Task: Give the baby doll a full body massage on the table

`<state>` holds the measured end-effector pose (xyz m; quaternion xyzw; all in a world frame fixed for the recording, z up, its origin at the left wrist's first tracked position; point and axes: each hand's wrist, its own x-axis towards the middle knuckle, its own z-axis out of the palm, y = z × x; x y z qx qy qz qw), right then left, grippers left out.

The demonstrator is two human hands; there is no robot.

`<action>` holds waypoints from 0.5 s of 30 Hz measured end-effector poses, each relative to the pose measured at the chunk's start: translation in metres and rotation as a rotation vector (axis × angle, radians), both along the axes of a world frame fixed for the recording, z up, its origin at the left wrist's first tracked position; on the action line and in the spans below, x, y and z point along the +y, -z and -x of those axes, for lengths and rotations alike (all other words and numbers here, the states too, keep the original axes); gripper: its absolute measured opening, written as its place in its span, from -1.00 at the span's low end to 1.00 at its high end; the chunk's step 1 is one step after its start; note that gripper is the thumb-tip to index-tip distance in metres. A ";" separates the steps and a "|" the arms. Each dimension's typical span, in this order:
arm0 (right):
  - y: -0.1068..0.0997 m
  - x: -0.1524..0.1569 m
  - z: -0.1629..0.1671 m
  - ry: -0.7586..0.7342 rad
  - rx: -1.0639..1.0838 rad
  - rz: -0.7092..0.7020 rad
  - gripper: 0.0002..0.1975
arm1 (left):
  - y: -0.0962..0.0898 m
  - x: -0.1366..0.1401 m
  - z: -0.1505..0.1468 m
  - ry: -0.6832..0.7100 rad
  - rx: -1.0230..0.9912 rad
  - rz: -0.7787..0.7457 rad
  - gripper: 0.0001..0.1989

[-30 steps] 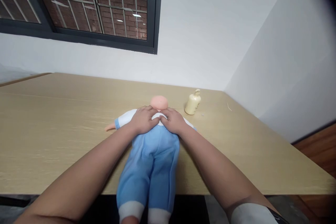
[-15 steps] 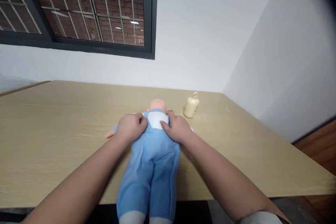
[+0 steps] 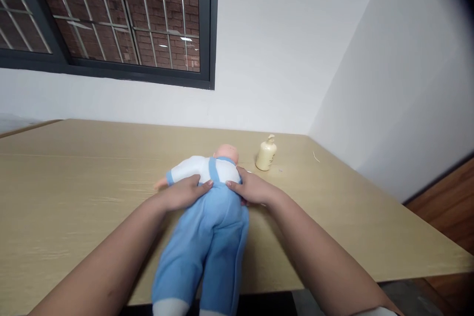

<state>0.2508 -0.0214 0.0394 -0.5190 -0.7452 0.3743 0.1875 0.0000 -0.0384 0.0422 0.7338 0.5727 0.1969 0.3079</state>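
A baby doll (image 3: 215, 217) in blue overalls and a white top lies on the table, its head at the far end and its legs reaching over the near edge. Its back is turned up, with the blue straps showing. My left hand (image 3: 187, 191) grips the doll's waist from the left, thumb on top of the cloth. On the other side my right hand (image 3: 254, 186) holds its torso, the thumb on the back and the fingers around the flank. The doll's left-side arm stretches out on the table; the other arm is mostly hidden by my right hand.
A cream pump bottle (image 3: 266, 154) stands on the wooden table (image 3: 92, 173) beyond my right hand. A thin pale strip (image 3: 316, 157) lies farther right. Behind the table are white walls and a barred window (image 3: 122, 19).
Both hands have slid from the doll's upper back down to its waist. The doll has tilted, its legs swinging left and its left-side arm coming into fuller view.
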 end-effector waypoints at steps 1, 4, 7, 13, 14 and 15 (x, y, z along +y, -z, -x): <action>0.001 0.001 0.000 0.002 0.052 0.072 -0.12 | -0.002 -0.002 -0.002 0.022 -0.080 -0.010 -0.33; 0.006 0.004 0.001 0.003 0.207 0.134 -0.16 | -0.007 -0.010 -0.007 0.084 -0.265 -0.053 -0.34; 0.013 0.008 0.004 -0.001 0.392 0.157 -0.21 | -0.011 -0.018 -0.013 0.104 -0.344 -0.104 -0.31; 0.023 0.013 0.016 0.034 0.822 0.489 -0.24 | -0.013 -0.043 -0.030 0.118 -0.157 -0.307 -0.08; 0.023 0.013 0.019 -0.019 0.942 0.512 -0.24 | -0.014 -0.049 -0.033 0.135 -0.101 -0.352 -0.08; 0.022 0.013 0.022 -0.080 1.061 0.519 -0.23 | -0.013 -0.054 -0.037 0.161 -0.050 -0.395 -0.08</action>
